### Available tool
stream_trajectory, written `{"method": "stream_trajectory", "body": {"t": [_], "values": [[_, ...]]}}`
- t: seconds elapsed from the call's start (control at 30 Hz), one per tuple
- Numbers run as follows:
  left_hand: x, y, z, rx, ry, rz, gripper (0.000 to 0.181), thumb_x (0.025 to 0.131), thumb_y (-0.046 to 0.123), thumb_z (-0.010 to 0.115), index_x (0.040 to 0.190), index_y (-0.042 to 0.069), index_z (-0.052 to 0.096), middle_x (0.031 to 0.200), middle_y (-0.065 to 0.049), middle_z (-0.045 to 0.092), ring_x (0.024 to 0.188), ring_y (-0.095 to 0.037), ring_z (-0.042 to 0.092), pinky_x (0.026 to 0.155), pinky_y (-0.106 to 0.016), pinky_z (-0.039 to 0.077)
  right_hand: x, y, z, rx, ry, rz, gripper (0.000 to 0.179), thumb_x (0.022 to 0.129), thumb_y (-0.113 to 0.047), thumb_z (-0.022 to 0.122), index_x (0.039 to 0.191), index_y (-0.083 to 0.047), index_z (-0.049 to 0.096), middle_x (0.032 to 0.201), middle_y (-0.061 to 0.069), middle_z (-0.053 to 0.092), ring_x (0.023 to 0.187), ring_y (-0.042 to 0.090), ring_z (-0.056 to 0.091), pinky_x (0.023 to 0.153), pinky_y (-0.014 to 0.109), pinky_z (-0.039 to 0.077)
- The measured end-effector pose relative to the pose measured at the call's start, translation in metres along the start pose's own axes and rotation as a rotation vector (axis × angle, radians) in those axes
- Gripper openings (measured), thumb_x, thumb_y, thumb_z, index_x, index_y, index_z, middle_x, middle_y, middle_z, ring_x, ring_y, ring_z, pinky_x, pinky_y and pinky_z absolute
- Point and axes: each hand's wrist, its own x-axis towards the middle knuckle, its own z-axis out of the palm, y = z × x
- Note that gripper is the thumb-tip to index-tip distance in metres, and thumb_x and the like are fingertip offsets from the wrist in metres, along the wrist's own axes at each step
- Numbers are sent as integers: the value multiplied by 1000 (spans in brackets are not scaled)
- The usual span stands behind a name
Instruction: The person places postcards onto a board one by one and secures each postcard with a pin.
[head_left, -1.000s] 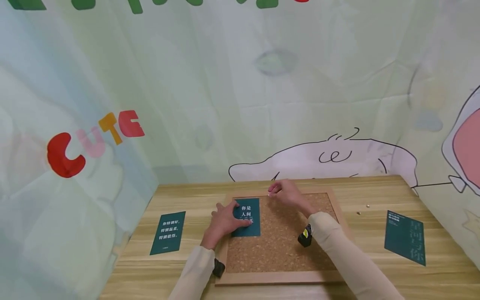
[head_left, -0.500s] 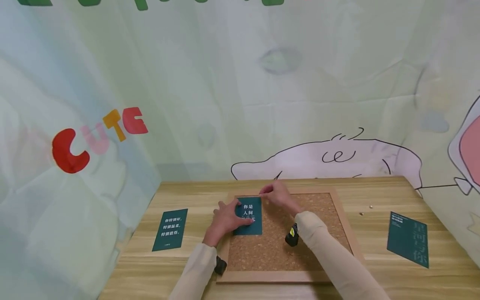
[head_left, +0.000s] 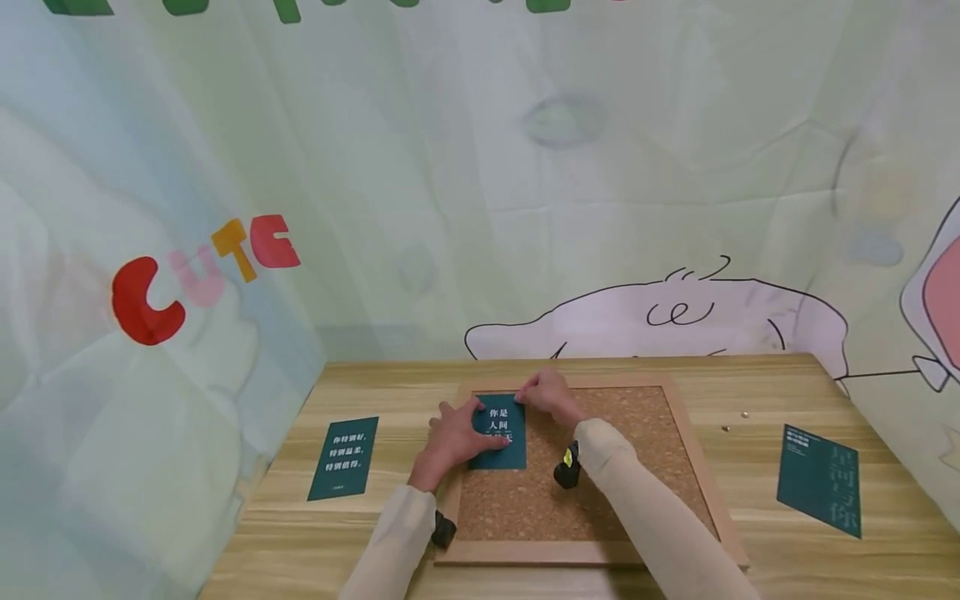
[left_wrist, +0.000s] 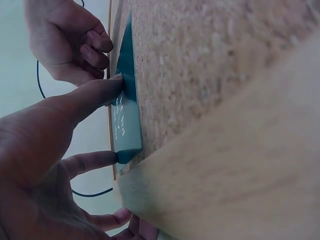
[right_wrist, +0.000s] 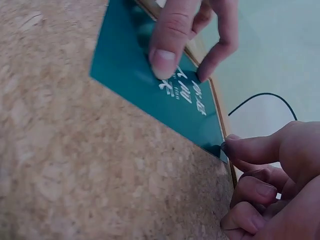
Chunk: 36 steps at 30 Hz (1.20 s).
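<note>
A dark green card [head_left: 510,457] with white lettering lies flat at the upper left of the framed cork board [head_left: 525,508]. My left hand [head_left: 454,435] presses on it with thumb and fingers spread: the thumb [right_wrist: 164,62] lies across the lettering and a finger [left_wrist: 95,161] touches near the top left corner. At the card's top right corner, my right hand [head_left: 552,397] has thumb and index finger together, the other fingers curled. A small thumbtack seems pinched there, but the fingertips hide it.
Two small gold thumbtacks, one [head_left: 725,428] nearer and one [head_left: 745,414] farther, lie on the wooden table [head_left: 270,542] right of the board. Another green card [head_left: 343,458] lies at the left, a third green card [head_left: 820,479] at the right. A printed curtain [head_left: 420,208] hangs behind.
My right hand has moved left and slightly down, from above the cork to the card's top right corner. The left hand keeps its place on the card.
</note>
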Motion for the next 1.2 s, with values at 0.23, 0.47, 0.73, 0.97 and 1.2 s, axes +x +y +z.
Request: {"method": "stream_trajectory", "body": {"t": [0.23,0.47,0.73,0.97,1.2], "values": [[0,1,-1,-4,-2,-9,85,79,52,88,147,13,54,144,-33,37,121,-53,42,92,-67,48,10,-1,-3,20,-11,99,11,94,-13,77,95,-2,79,96,11,68,89,26,57,76,35,44],[0,2,-1,-2,-1,-19,86,79,52,88,148,14,53,145,-33,36,123,-54,41,93,-68,47,13,-5,-5,-13,-13,126,13,92,-13,79,95,-1,79,86,9,62,83,25,55,70,34,42],[3,1,1,1,1,-25,85,79,53,88,147,15,54,143,-32,37,122,-53,42,93,-67,47,18,-5,-6,-20,-27,148,15,92,-12,76,81,-2,76,66,3,47,65,21,50,58,31,38],[2,0,2,-1,14,-4,84,77,51,90,143,12,56,132,-30,42,116,-50,44,90,-64,48,19,-5,-9,-19,-58,148,14,92,-11,75,82,-1,76,62,2,46,58,20,47,53,30,36],[4,-1,3,1,19,0,84,76,51,90,143,12,56,131,-29,42,115,-49,44,89,-63,48,18,-7,-12,-66,-89,137,17,94,-13,74,82,-1,76,61,2,46,54,17,46,51,28,35]]}}
